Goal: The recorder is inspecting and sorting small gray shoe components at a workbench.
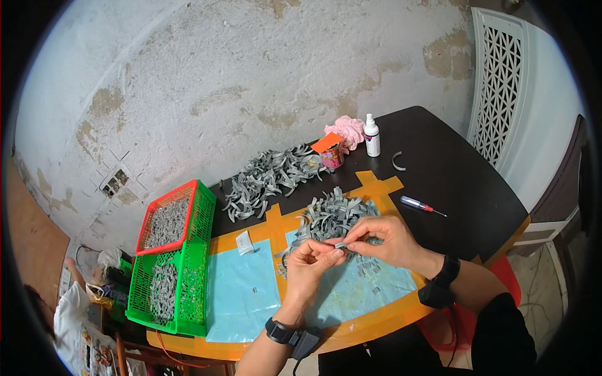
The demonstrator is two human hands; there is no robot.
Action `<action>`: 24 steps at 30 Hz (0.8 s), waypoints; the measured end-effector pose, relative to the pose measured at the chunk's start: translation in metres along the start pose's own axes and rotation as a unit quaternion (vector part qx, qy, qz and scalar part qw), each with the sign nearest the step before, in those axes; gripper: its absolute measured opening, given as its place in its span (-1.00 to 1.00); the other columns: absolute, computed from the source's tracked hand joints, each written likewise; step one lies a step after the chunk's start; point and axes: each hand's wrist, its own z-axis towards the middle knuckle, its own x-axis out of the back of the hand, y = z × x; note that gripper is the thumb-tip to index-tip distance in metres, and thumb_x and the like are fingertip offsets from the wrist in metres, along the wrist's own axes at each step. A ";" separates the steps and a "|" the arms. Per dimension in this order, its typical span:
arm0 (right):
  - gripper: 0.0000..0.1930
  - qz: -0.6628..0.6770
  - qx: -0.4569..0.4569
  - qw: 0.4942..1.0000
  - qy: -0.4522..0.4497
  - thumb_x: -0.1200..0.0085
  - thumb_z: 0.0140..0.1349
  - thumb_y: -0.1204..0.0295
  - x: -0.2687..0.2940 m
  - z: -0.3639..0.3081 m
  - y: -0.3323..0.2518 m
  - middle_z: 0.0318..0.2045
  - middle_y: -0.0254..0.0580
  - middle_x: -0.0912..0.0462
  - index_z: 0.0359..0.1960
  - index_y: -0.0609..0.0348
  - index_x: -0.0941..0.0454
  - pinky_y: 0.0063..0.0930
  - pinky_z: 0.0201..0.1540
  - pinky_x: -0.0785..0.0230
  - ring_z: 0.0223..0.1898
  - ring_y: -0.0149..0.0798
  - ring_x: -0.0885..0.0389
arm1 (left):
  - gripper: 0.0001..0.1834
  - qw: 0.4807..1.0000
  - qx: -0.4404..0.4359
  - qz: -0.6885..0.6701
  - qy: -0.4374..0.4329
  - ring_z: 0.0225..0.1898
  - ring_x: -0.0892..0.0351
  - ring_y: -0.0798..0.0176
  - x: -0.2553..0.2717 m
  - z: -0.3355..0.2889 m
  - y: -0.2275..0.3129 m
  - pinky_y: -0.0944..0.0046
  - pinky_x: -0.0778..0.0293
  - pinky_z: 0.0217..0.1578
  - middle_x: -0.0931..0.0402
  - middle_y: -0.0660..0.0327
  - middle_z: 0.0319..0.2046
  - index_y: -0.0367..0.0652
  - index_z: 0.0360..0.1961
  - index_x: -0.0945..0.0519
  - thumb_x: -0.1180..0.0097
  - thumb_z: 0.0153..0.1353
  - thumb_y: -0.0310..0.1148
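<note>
My left hand (308,266) and my right hand (387,241) meet over the table, fingertips pinched on a small grey strip (340,245) that spans the gap between them. Fingers cover most of this strip, so its ends are hidden. Just beyond my hands lies a heap of curved grey strips (329,214), partly hidden behind the right hand. Below my fingers, several small grey pieces (370,266) are scattered over a light blue sheet (342,297), which orange tape (375,315) fastens to the table.
A larger strip pile (263,182) lies by the wall. At left, a red basket (139,241) of small grey pieces rests on a green basket (193,294). Farther back stand a tin (332,158), pink cloth (346,130) and white spray bottle (372,139). A screwdriver (421,205) lies at right.
</note>
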 end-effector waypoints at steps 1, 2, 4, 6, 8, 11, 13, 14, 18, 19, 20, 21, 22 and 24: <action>-0.86 0.002 -0.006 1.000 0.005 -0.12 0.13 0.66 0.000 0.000 -0.001 -0.30 -0.17 -0.60 -0.25 0.35 -0.59 -0.56 -0.17 -0.43 -0.24 -0.40 -0.56 | -0.89 1.000 0.002 -0.010 -0.003 -0.28 -0.60 0.32 0.000 -0.001 0.000 0.40 -0.55 -0.22 -0.56 0.01 -0.17 -0.26 -0.39 -0.50 -0.17 0.11 -0.64; -0.86 0.005 -0.002 1.000 0.007 -0.12 0.13 0.67 0.000 -0.001 -0.001 -0.29 -0.16 -0.60 -0.26 0.35 -0.59 -0.56 -0.17 -0.43 -0.23 -0.40 -0.56 | -0.89 1.000 -0.004 -0.023 0.000 -0.28 -0.60 0.32 -0.001 -0.001 0.000 0.40 -0.55 -0.22 -0.56 0.01 -0.17 -0.26 -0.40 -0.49 -0.18 0.10 -0.65; -0.86 0.007 0.002 1.000 0.009 -0.12 0.13 0.67 -0.001 -0.001 -0.001 -0.29 -0.16 -0.60 -0.26 0.35 -0.59 -0.56 -0.18 -0.43 -0.23 -0.40 -0.56 | -0.89 1.000 -0.006 -0.014 -0.006 -0.28 -0.60 0.31 -0.001 -0.002 0.000 0.40 -0.55 -0.22 -0.56 0.03 -0.19 -0.26 -0.41 -0.49 -0.18 0.10 -0.65; -0.87 0.005 0.017 0.999 0.028 -0.11 0.13 0.68 -0.001 -0.002 -0.001 -0.28 -0.15 -0.60 -0.27 0.36 -0.59 -0.56 -0.17 -0.43 -0.23 -0.39 -0.57 | -0.88 1.000 -0.015 -0.008 -0.005 -0.28 -0.60 0.30 0.000 -0.002 -0.001 0.39 -0.55 -0.22 -0.56 0.04 -0.20 -0.27 -0.41 -0.49 -0.18 0.10 -0.65; -0.87 0.015 0.010 0.999 0.032 -0.11 0.13 0.68 -0.001 -0.002 -0.001 -0.28 -0.15 -0.60 -0.27 0.35 -0.58 -0.57 -0.17 -0.42 -0.23 -0.39 -0.56 | -0.88 0.999 -0.043 -0.014 -0.001 -0.28 -0.60 0.30 0.000 -0.002 -0.002 0.38 -0.56 -0.21 -0.56 0.06 -0.24 -0.26 -0.41 -0.49 -0.19 0.10 -0.64; -0.88 0.021 0.011 1.000 0.018 -0.11 0.13 0.68 -0.001 -0.001 -0.001 -0.28 -0.15 -0.60 -0.27 0.35 -0.58 -0.56 -0.16 -0.41 -0.22 -0.39 -0.56 | -0.88 0.998 -0.037 -0.050 0.005 -0.25 -0.61 0.28 0.001 -0.001 -0.004 0.37 -0.56 -0.19 -0.57 0.07 -0.23 -0.25 -0.38 -0.50 -0.19 0.10 -0.63; -0.88 0.018 0.014 1.000 0.005 -0.11 0.13 0.68 -0.001 -0.001 -0.001 -0.28 -0.16 -0.60 -0.27 0.35 -0.58 -0.56 -0.16 -0.41 -0.22 -0.39 -0.56 | -0.86 0.998 -0.016 -0.061 0.001 -0.22 -0.61 0.28 0.002 -0.001 -0.005 0.36 -0.56 -0.16 -0.57 0.08 -0.21 -0.26 -0.34 -0.51 -0.19 0.08 -0.65; -0.88 0.018 0.010 1.000 0.010 -0.11 0.13 0.67 0.000 -0.002 -0.002 -0.28 -0.16 -0.60 -0.28 0.35 -0.59 -0.55 -0.16 -0.41 -0.22 -0.39 -0.56 | -0.83 0.997 -0.008 -0.075 0.017 -0.19 -0.61 0.28 0.002 -0.001 -0.005 0.35 -0.56 -0.14 -0.58 0.08 -0.19 -0.27 -0.30 -0.52 -0.19 0.07 -0.67; -0.88 -0.002 0.014 1.000 0.016 -0.13 0.11 0.66 0.000 -0.001 -0.003 -0.30 -0.18 -0.61 -0.29 0.32 -0.60 -0.55 -0.17 -0.41 -0.24 -0.40 -0.57 | -0.82 0.996 -0.003 -0.090 -0.008 -0.17 -0.61 0.27 0.003 -0.001 -0.005 0.35 -0.56 -0.13 -0.58 0.08 -0.18 -0.26 -0.28 -0.53 -0.19 0.07 -0.67; -0.88 0.001 0.009 1.000 0.023 -0.13 0.11 0.66 0.000 -0.001 -0.004 -0.30 -0.18 -0.61 -0.29 0.32 -0.60 -0.55 -0.17 -0.41 -0.24 -0.40 -0.57 | -0.82 0.997 -0.002 -0.083 -0.005 -0.18 -0.61 0.27 0.003 -0.001 -0.005 0.34 -0.57 -0.13 -0.57 0.09 -0.19 -0.24 -0.30 -0.52 -0.20 0.07 -0.66; -0.88 -0.032 0.035 0.999 0.025 -0.14 0.10 0.64 0.000 0.000 -0.004 -0.35 -0.22 -0.62 -0.30 0.29 -0.61 -0.55 -0.23 -0.40 -0.30 -0.42 -0.57 | -0.83 0.997 -0.012 -0.078 0.006 -0.20 -0.62 0.27 0.003 -0.001 -0.005 0.33 -0.58 -0.13 -0.57 0.11 -0.19 -0.22 -0.31 -0.52 -0.20 0.08 -0.65; -0.89 -0.068 0.056 0.996 0.022 -0.15 0.10 0.61 0.000 0.000 -0.005 -0.40 -0.26 -0.62 -0.31 0.26 -0.61 -0.56 -0.29 -0.40 -0.35 -0.44 -0.57 | -0.83 0.997 -0.003 -0.077 -0.001 -0.20 -0.62 0.27 0.003 -0.001 -0.005 0.33 -0.58 -0.13 -0.57 0.11 -0.19 -0.22 -0.31 -0.52 -0.20 0.08 -0.65; -0.89 -0.066 0.060 0.996 0.027 -0.15 0.10 0.61 0.000 0.000 -0.006 -0.40 -0.26 -0.62 -0.31 0.26 -0.61 -0.56 -0.29 -0.40 -0.35 -0.44 -0.57 | -0.80 0.998 -0.010 -0.065 -0.003 -0.19 -0.62 0.30 0.002 -0.001 -0.004 0.36 -0.56 -0.14 -0.57 0.11 -0.19 -0.24 -0.29 -0.52 -0.22 0.05 -0.67; -0.89 -0.087 0.071 0.993 0.022 -0.15 0.09 0.62 0.000 0.001 -0.007 -0.41 -0.25 -0.62 -0.33 0.26 -0.61 -0.54 -0.29 -0.40 -0.36 -0.42 -0.58 | -0.77 0.998 -0.017 -0.054 -0.005 -0.19 -0.61 0.33 0.001 -0.001 -0.004 0.39 -0.54 -0.14 -0.58 0.11 -0.19 -0.26 -0.28 -0.53 -0.23 0.03 -0.68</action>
